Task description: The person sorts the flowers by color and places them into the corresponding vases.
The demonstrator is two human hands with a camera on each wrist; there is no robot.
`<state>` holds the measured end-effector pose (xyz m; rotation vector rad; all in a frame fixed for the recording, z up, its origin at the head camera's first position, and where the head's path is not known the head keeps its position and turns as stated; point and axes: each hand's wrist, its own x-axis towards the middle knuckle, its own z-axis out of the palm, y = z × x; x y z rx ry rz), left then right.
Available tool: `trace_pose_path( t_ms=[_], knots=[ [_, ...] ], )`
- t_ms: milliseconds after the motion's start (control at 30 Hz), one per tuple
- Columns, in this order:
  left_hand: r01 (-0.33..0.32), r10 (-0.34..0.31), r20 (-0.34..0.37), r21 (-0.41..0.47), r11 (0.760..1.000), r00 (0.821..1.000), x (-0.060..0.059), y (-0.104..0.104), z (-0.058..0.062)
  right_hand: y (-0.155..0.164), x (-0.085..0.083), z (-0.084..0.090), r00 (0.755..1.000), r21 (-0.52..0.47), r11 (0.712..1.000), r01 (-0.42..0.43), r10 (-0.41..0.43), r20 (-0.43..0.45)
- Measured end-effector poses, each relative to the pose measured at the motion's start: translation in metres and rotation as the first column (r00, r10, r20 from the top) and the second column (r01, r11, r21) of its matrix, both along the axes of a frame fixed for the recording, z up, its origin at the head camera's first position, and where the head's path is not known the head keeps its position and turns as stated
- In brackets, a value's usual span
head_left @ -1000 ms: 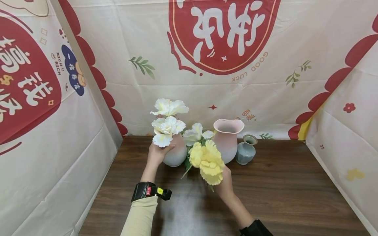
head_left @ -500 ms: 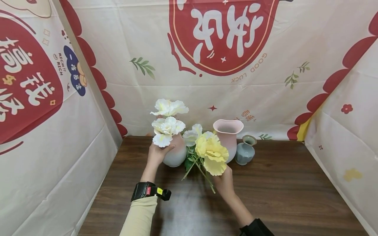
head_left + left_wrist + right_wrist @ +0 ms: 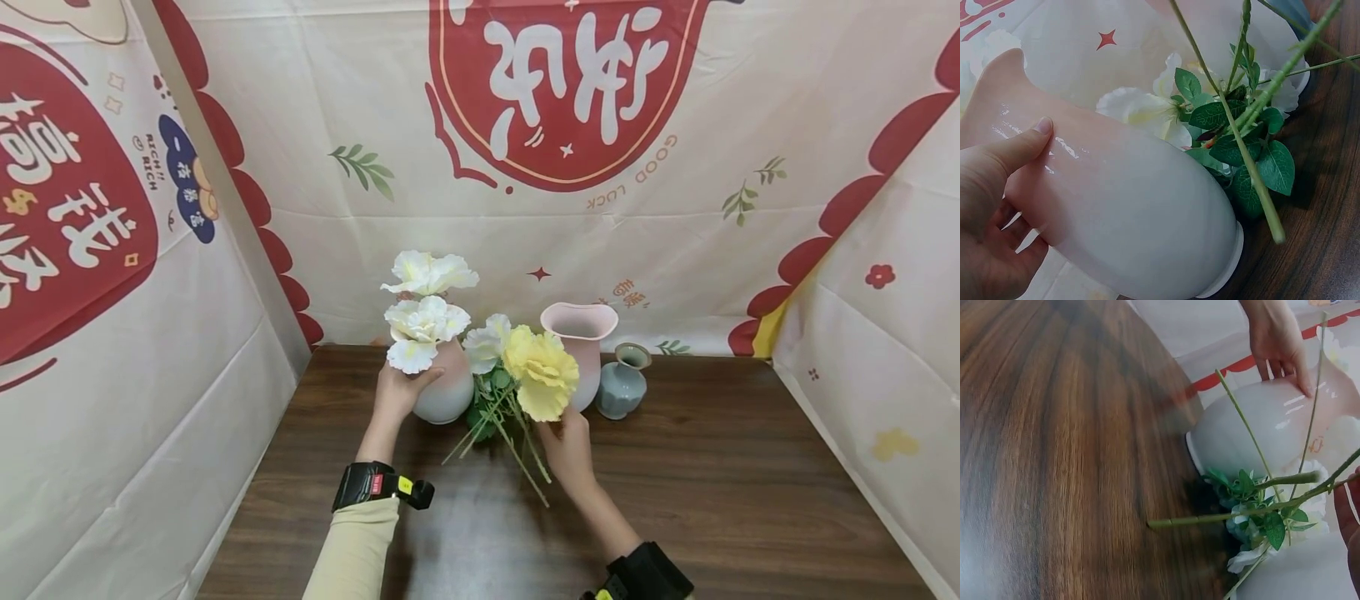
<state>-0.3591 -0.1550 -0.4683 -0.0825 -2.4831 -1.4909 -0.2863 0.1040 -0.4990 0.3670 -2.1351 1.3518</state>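
Stood on the table (image 3: 712,492), against the backdrop: round vase (image 3: 444,385) with white blooms (image 3: 427,321). Right of that vase, a pink vase (image 3: 579,343), then a small blue vase (image 3: 622,385). Between round and pink vases, raised off the table, a yellow bunch (image 3: 536,379). Left hand (image 3: 397,392) curled round the round vase's neck; right hand (image 3: 566,446) pinching the bunch's stems (image 3: 517,437). Risk, judged: stems splayed, likely to snag the rim or tip a neighbouring vase.
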Motion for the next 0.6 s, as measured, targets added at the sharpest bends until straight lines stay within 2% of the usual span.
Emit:
trace_pose_path(
  t_ms=[167, 333, 400, 600],
  knots=[
    [-0.001, 0.001, 0.005, 0.006, 1.0, 1.0, 0.0, 0.001, 0.0, 0.001, -0.011, -0.01, 0.999, 0.027, 0.999, -0.03, 0.029, 0.022],
    [-0.005, 0.005, 0.017, 0.002, 1.0, 1.0, 0.001, 0.0, 0.0, 0.001, -0.019, -0.014, 0.981, 0.004, 0.995, -0.096, 0.094, 0.168],
    [-0.002, 0.002, 0.028, 0.003, 1.0, 1.0, 0.002, 0.0, 0.0, -0.001, -0.016, -0.008, 0.971, -0.017, 0.993, -0.113, 0.115, 0.209],
    [0.006, -0.006, 0.016, 0.009, 1.0, 1.0, 0.001, -0.001, 0.0, 0.002, -0.02, -0.006, 0.981, -0.035, 0.993, -0.115, 0.119, 0.156]
  ],
)
